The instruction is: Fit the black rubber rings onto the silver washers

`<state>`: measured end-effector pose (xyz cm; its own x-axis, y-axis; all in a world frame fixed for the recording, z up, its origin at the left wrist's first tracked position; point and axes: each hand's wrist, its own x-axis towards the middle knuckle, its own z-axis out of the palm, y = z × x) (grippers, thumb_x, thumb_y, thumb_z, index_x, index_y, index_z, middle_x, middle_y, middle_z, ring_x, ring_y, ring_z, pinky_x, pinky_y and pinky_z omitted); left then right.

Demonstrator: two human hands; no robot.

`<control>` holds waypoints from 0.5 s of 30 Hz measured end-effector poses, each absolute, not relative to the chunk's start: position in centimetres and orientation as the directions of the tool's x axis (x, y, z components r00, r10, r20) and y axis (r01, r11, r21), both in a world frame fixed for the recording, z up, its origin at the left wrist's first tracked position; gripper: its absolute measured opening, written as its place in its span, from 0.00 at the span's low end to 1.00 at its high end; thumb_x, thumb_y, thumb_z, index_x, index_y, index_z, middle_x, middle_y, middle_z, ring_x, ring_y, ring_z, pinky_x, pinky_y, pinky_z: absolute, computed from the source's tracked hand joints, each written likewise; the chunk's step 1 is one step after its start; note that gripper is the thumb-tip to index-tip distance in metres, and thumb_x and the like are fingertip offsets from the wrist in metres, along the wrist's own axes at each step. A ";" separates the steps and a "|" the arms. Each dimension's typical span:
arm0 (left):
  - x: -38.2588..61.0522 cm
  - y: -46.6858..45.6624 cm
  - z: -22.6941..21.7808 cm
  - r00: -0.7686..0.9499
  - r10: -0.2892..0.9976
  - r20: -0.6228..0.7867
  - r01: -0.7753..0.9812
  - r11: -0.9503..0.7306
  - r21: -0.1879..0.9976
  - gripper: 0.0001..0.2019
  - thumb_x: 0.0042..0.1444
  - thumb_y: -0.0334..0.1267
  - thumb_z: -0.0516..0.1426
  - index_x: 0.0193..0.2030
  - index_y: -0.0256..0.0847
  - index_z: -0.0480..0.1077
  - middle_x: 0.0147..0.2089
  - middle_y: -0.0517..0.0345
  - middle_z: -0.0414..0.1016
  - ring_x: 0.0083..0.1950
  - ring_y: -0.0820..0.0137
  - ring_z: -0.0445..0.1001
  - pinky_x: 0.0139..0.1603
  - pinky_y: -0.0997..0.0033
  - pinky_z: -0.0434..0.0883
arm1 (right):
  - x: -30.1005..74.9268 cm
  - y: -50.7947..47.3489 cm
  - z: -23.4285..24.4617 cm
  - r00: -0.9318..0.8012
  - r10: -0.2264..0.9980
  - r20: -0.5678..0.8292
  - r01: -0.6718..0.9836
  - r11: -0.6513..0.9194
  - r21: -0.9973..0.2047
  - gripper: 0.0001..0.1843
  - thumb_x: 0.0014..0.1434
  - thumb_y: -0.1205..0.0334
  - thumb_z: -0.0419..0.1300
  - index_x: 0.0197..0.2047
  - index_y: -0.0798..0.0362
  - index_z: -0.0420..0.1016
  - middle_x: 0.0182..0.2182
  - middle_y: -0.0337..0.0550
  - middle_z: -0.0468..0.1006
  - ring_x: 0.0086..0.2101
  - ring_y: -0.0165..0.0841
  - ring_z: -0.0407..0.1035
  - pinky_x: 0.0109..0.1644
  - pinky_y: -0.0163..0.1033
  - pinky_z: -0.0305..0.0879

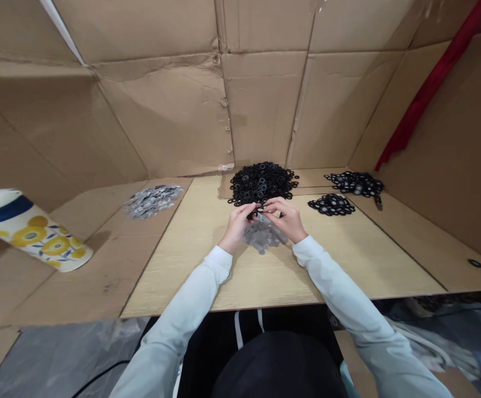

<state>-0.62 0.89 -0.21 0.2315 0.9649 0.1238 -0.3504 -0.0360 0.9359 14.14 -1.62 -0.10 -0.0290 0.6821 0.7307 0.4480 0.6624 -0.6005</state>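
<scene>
My left hand (238,222) is closed in a pinch on a small black ring (253,213), just in front of a heap of black rings (263,181). Facing it, my right hand (287,218) also has its fingertips pinched together, almost touching the left ones; the small piece between them is partly hidden and too small to make out. Beneath both hands lies a pile of thin translucent grey discs (262,236), partly covered by the fingers.
Another pile of grey discs (153,200) lies at left. On the right are a near pile (332,204) and a far pile (356,183) of black rings with pale centres. One ring (475,263) lies far right. A flowered cylinder (43,232) stands left; cardboard walls (265,105) enclose the table.
</scene>
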 end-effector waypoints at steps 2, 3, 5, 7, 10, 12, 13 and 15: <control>-0.6 1.0 -0.5 0.227 0.961 0.156 -0.285 -0.088 0.954 0.14 0.46 0.44 0.59 0.33 0.34 0.75 0.33 0.54 0.76 0.25 0.77 0.67 0.27 0.76 0.64 | 13.9 -1.5 -0.2 0.035 0.772 0.635 0.385 0.575 -0.721 0.08 0.51 0.56 0.60 0.30 0.52 0.73 0.31 0.44 0.75 0.33 0.33 0.69 0.39 0.39 0.67; -0.6 1.0 -0.6 0.216 0.960 0.178 -0.241 -0.124 0.963 0.14 0.45 0.43 0.60 0.33 0.34 0.75 0.32 0.54 0.76 0.27 0.76 0.68 0.29 0.74 0.65 | 13.8 -1.4 -0.3 0.071 0.819 0.570 0.336 0.518 -0.787 0.11 0.49 0.55 0.61 0.31 0.53 0.73 0.30 0.43 0.75 0.31 0.32 0.69 0.37 0.38 0.68; -0.6 1.1 -0.8 0.189 0.956 0.224 -0.149 -0.197 0.969 0.12 0.41 0.40 0.63 0.33 0.35 0.75 0.33 0.54 0.76 0.32 0.72 0.71 0.36 0.72 0.67 | 13.5 -1.2 -0.5 0.108 0.892 0.438 0.217 0.409 -0.886 0.14 0.46 0.52 0.62 0.31 0.54 0.72 0.27 0.42 0.75 0.28 0.32 0.69 0.35 0.38 0.68; -0.7 1.1 -0.9 0.161 0.953 0.257 -0.087 -0.246 0.965 0.12 0.39 0.37 0.64 0.33 0.36 0.75 0.36 0.53 0.77 0.37 0.69 0.72 0.41 0.69 0.67 | 13.4 -1.0 -0.6 0.093 0.930 0.356 0.115 0.345 -0.932 0.16 0.43 0.50 0.63 0.29 0.54 0.71 0.25 0.41 0.74 0.26 0.31 0.68 0.32 0.38 0.68; -0.7 1.1 -0.9 0.145 0.953 0.267 -0.069 -0.259 0.963 0.12 0.41 0.38 0.63 0.34 0.36 0.75 0.37 0.52 0.77 0.38 0.68 0.72 0.41 0.68 0.67 | 13.3 -0.8 -0.5 0.048 0.944 0.327 0.044 0.325 -0.945 0.17 0.40 0.49 0.65 0.26 0.54 0.70 0.24 0.38 0.72 0.25 0.29 0.66 0.29 0.36 0.68; -0.6 1.2 -0.9 0.145 0.955 0.258 -0.070 -0.250 0.966 0.12 0.42 0.39 0.62 0.34 0.36 0.75 0.35 0.53 0.77 0.35 0.70 0.71 0.38 0.69 0.66 | 13.4 -0.9 -0.3 0.015 0.956 0.295 0.008 0.295 -0.956 0.17 0.38 0.49 0.65 0.25 0.54 0.71 0.24 0.38 0.71 0.26 0.29 0.66 0.29 0.36 0.68; -0.6 1.2 -0.9 0.145 0.956 0.254 -0.067 -0.247 0.967 0.12 0.42 0.39 0.62 0.34 0.36 0.75 0.34 0.54 0.76 0.32 0.72 0.70 0.36 0.70 0.66 | 13.5 -0.9 -0.2 0.002 0.963 0.268 -0.016 0.268 -0.963 0.17 0.38 0.49 0.66 0.26 0.54 0.71 0.25 0.38 0.72 0.27 0.29 0.67 0.29 0.35 0.68; -0.6 1.3 -1.0 0.145 0.958 0.248 -0.058 -0.242 0.968 0.12 0.43 0.40 0.62 0.34 0.36 0.76 0.30 0.56 0.76 0.28 0.74 0.67 0.32 0.72 0.64 | 13.5 -0.9 -0.1 -0.003 0.976 0.220 -0.070 0.219 -0.973 0.18 0.37 0.49 0.66 0.26 0.54 0.72 0.27 0.39 0.73 0.29 0.30 0.67 0.30 0.35 0.69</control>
<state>-0.64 1.32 -1.00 0.1453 0.9577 0.2483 -0.0577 -0.2424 0.9685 13.52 -0.94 -0.12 -0.0031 0.9755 0.2198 -0.0703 0.2191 -0.9732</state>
